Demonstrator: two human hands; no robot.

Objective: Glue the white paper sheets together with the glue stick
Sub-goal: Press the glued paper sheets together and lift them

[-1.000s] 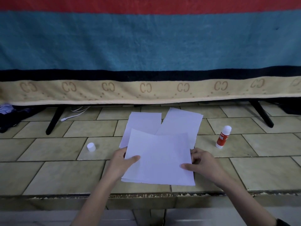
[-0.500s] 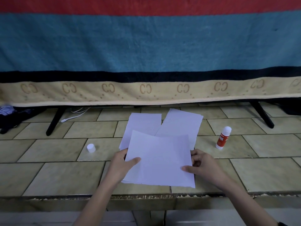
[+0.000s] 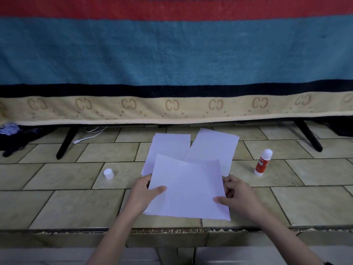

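A white paper sheet (image 3: 188,188) lies on top of a thin stack near the front edge of the tiled ledge. My left hand (image 3: 142,196) pinches its left edge, thumb on top. My right hand (image 3: 236,198) grips its right edge the same way. Two more white sheets lie behind it, one at the left (image 3: 170,148) and one at the right (image 3: 214,148), partly covered. The red and white glue stick (image 3: 263,162) stands upright to the right, uncapped. Its white cap (image 3: 108,173) sits on the tiles to the left.
A striped blanket (image 3: 172,64) hangs across the back over black stand legs (image 3: 65,142). A white cable (image 3: 89,136) lies behind the left leg. Dark cloth (image 3: 17,136) sits at the far left. The ledge's chipped front edge (image 3: 172,230) runs just below the stack.
The top sheet has shifted slightly under my two hands; both hands keep their hold on its edges. Glue stick and cap stay where they were.
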